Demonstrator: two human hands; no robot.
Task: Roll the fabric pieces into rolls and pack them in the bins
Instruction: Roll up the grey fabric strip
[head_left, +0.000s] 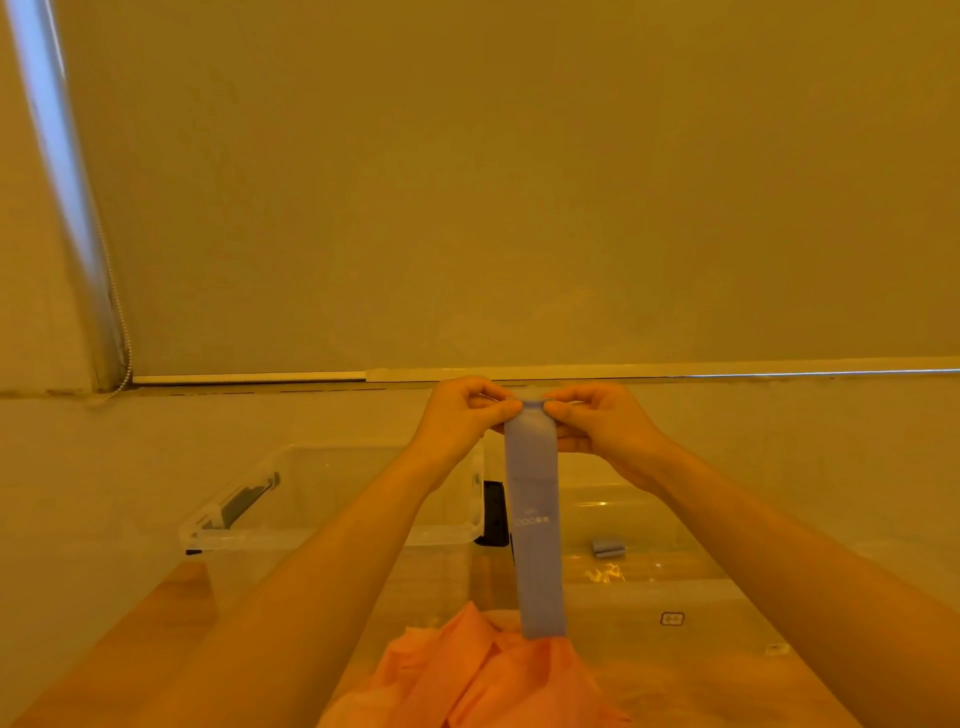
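The long blue-grey fabric strip (535, 519) looks smooth and matt, while the crumpled orange cloth (483, 675) below it appears thin and finely textured. Both clear plastic bins (332, 535) are glossy, standing on a smooth light wooden tabletop (182, 587).

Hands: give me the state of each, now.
Left hand: pinching the top of the blue fabric strip.
Right hand: pinching the same top edge.

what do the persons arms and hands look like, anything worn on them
Both forearms are bare right to the bottom edge of the picture: no sleeves show. The left hand and the right hand have no gloves, and I see no watch or bracelet. Any rings would be too small to tell. The warm yellow light tints everything.
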